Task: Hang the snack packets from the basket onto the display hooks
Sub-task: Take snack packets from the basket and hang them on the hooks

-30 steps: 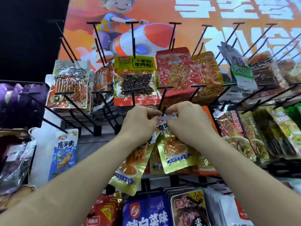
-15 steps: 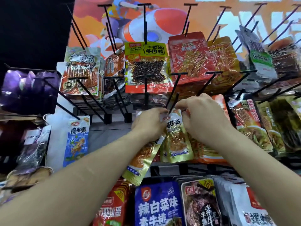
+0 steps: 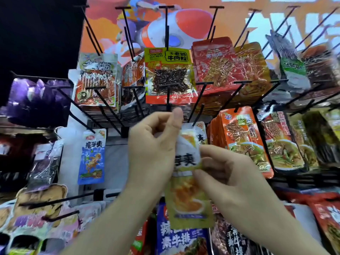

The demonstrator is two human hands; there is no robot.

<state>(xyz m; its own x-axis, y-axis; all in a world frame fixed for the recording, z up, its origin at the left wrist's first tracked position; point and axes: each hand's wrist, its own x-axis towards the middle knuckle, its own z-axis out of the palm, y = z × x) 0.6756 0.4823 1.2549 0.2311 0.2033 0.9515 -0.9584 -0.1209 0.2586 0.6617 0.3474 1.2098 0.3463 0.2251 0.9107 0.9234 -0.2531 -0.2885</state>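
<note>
Head view shows an orange cartoon poster behind a rack of black display hooks carrying rows of snack packets, with an orange packet at right and a blue packet at left. Before the rack the left hand and right hand both pinch one yellow-green snack packet, the left at its upper left edge with thumb raised, the right at its right edge. Its top lies just below the tip of a black hook; blur hides whether it is threaded.
</note>
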